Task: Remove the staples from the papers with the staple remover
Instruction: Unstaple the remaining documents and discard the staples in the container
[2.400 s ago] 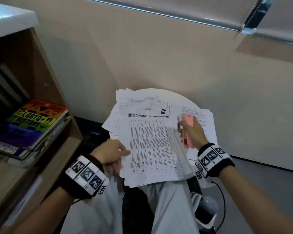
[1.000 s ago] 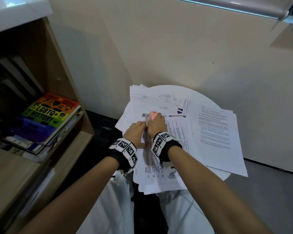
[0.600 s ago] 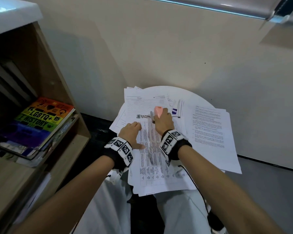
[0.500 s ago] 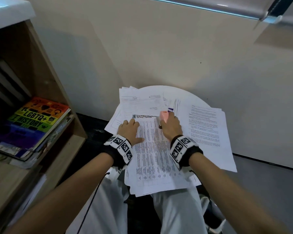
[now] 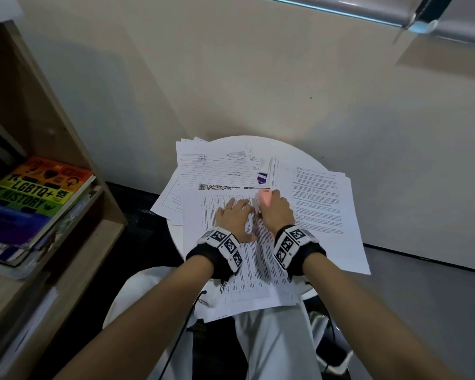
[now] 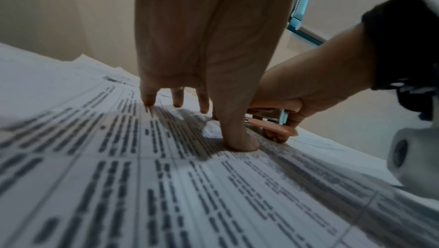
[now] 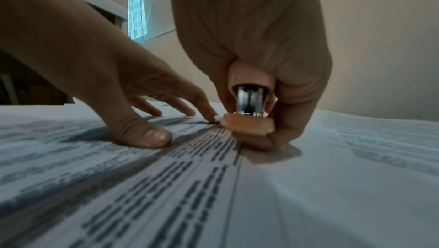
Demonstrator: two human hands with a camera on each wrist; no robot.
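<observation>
L hand (image 5: 235, 219) has slid across next to the R hand (image 5: 275, 212), fingers (image 6: 240, 139) flat, pinning the table sheet (image 5: 247, 270). R fingers clenched on pink staple remover (image 7: 248, 120) at sheet's top-R corner on the surface (image 5: 299, 152). Looks set to pull a staple; staple itself not visible.

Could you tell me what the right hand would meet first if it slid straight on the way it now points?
Probably only paper: the right hand with the staple remover points toward the striped sheet beyond the table sheet's top edge; depth is unclear.

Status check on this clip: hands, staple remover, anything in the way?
Left hand flat, pressing table-printed sheet. Right hand grips pink staple remover at sheet's top right. Staple not visible. Nothing blocking.
</observation>
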